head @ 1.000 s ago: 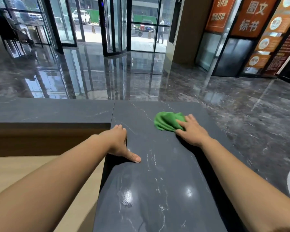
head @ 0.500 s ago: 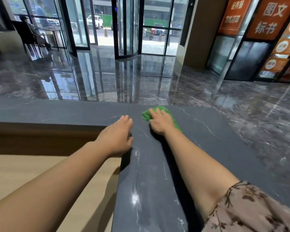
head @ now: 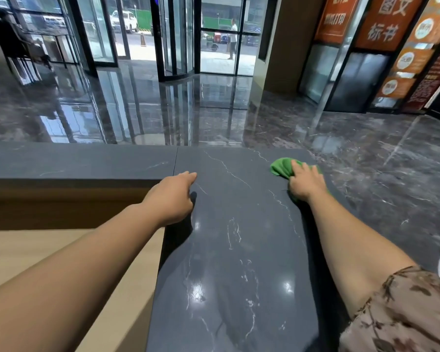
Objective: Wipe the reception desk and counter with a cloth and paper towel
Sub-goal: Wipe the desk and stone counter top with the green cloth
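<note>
across the counter, the right hand has slid the cloth from the middle to the far corner, so that end gets wiped. its grip is flat, pressing the cloth. the left hand rests loose, empty.

left hand palm down, relaxed | right hand flat, arm outstretched
</note>
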